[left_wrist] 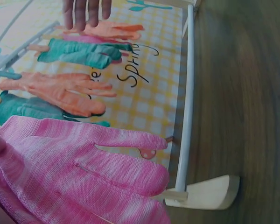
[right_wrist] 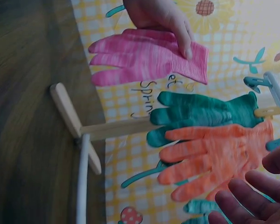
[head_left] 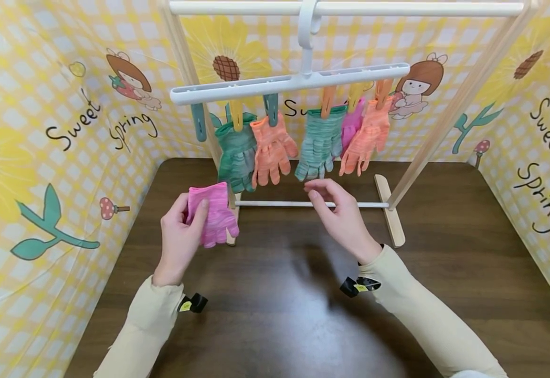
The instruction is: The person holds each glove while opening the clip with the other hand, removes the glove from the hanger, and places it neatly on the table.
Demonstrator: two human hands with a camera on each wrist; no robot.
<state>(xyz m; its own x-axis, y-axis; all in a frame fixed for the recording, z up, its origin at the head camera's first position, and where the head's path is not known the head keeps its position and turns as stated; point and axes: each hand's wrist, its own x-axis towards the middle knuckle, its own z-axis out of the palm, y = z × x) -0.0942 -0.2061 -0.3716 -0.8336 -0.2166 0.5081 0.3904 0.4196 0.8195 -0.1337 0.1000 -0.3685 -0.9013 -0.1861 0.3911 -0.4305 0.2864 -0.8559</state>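
Note:
My left hand (head_left: 180, 231) pinches a pink knit glove (head_left: 212, 218) near its cuff, thumb in front, with the glove's fingers pointing down. In the right wrist view the thumb lies across the ribbed cuff of that pink glove (right_wrist: 135, 58). My right hand (head_left: 335, 212) is held in the air with relaxed, slightly bent fingers and nothing in it. Its fingertips are close below a hanging green glove (head_left: 321, 142). Further left on the same hanger are an orange glove (head_left: 274, 149) and another green glove (head_left: 238, 155); an orange glove (head_left: 368, 134) hangs at the right.
A pale hanger (head_left: 279, 82) hooks over the top bar (head_left: 412, 8) of a wooden rack. Clothespins along it hold the gloves, and a green clothespin (head_left: 199, 122) dangles at its left end. Partly covered, a pink glove (head_left: 352, 126) hangs behind. The rack's foot (head_left: 389, 210) stands on the brown table.

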